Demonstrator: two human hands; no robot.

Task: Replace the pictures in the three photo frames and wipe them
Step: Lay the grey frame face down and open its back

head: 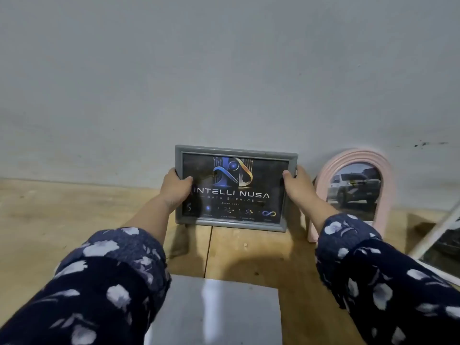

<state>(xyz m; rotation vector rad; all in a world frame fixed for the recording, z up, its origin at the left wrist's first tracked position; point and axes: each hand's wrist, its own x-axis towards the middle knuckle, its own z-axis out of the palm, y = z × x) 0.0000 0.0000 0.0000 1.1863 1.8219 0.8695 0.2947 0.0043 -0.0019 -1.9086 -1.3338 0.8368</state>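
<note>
Grey sheet [219,310] nearest; left hand [174,189] & right hand [297,186] clamp grey frame [235,188] upright at wall, on wooden table [49,220]; risk: tips fwd if released, or knocks pink frame [387,195] just beside.

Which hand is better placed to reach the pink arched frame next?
Right. The right hand grips the grey frame's right edge, right beside the pink arched frame; the left hand is on the far edge.

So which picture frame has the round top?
The pink frame, standing against the wall with a car photo in it. Its top is an arch. The grey frame held by both hands and the white frame at the right edge have straight sides.
</note>
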